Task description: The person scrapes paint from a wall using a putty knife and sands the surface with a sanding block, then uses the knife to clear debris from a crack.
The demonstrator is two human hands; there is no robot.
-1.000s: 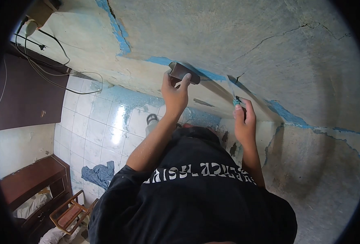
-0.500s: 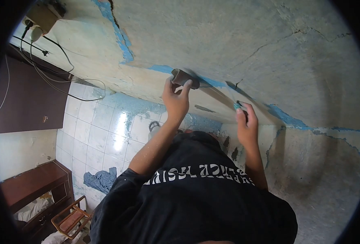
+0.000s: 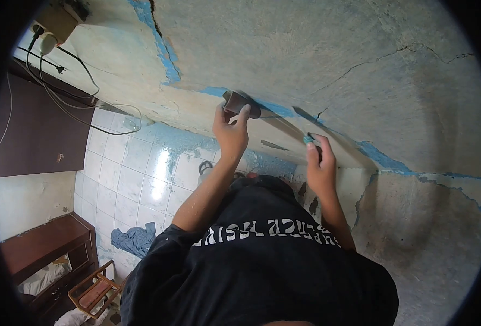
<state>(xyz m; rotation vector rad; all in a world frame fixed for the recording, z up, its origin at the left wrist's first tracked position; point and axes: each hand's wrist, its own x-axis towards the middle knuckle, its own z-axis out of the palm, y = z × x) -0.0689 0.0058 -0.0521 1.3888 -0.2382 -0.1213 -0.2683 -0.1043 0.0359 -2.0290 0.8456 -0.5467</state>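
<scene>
My left hand (image 3: 231, 132) grips a dark brown, curled sheet (image 3: 242, 105) between thumb and fingers, close to the wall (image 3: 262, 49). To its right, my right hand (image 3: 322, 163) is closed round the teal and dark handle (image 3: 309, 139) of a tool whose thin end points toward the wall; its exact shape is hard to make out. Behind both hands runs a strip of exposed blue paint (image 3: 275, 108), with rough, peeled edges. A small dark bare patch (image 3: 273, 145) shows on the paler wall below.
Cables (image 3: 83, 98) hang from a wall socket (image 3: 47, 44) at the upper left. White tiles (image 3: 134, 157) cover the floor, with a grey-blue cloth (image 3: 134, 239) on them. At the lower left are a wooden chair (image 3: 95, 296) and a brown cabinet (image 3: 39, 244).
My left hand and the brown sheet have shifted slightly left. My right hand has also moved left with the tool, nearer to my left hand.
</scene>
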